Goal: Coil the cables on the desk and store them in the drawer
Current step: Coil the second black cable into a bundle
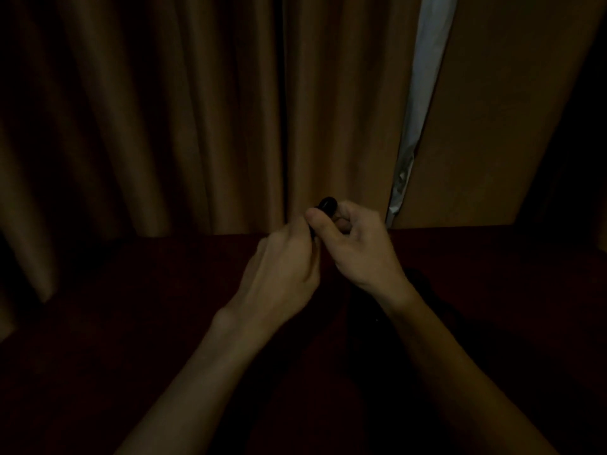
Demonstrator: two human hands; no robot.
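Black cable (327,205), dark red desk (131,323), plain brown curtains (164,110).

Above the desk (131,290), cable (327,205) between touching hands (282,267) (358,247), curtain (197,110) behind.

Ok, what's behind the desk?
Brown curtains hang behind the desk, with a pale strip showing in a gap. The left hand and right hand, gripping a black object, cover some folds.
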